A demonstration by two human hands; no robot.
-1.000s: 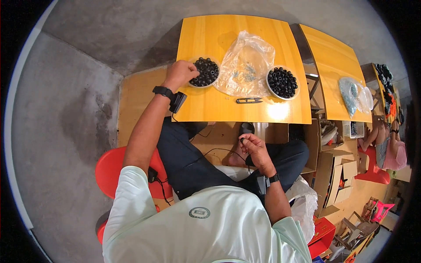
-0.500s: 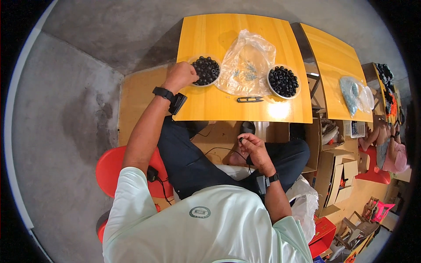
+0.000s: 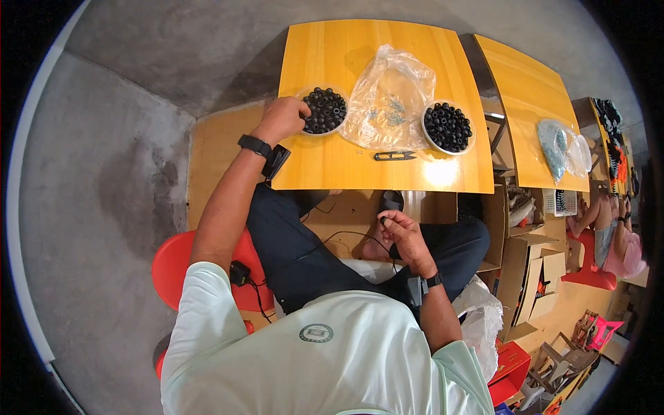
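At the far left of the table, my left hand (image 3: 282, 117) reaches over the rim of a round tub (image 3: 302, 128) heaped with black beads (image 3: 325, 107). Its fingers curl down among the beads, and the fingertips are hidden there. Low in front of the table edge, above my lap, my right hand (image 3: 407, 238) pinches a small black bead (image 3: 383, 220) between thumb and forefinger. Between the two tubs lies a clear plastic bag (image 3: 366, 128) with small bluish metal bits (image 3: 395, 111) on it. A pair of dark thread snips (image 3: 395, 156) rests near the table's front edge.
A second white tub (image 3: 430, 140) of black beads stands at the right of the yellow table (image 3: 387, 176). Another table (image 3: 519, 76) to the right bears a clear bag (image 3: 553, 149). Cardboard boxes (image 3: 529, 283) stand below. A person (image 3: 622, 245) sits at the far right.
My left hand has shifted slightly left at the tub's edge, its fingers still among the beads. My right hand stays almost in place with the bead.
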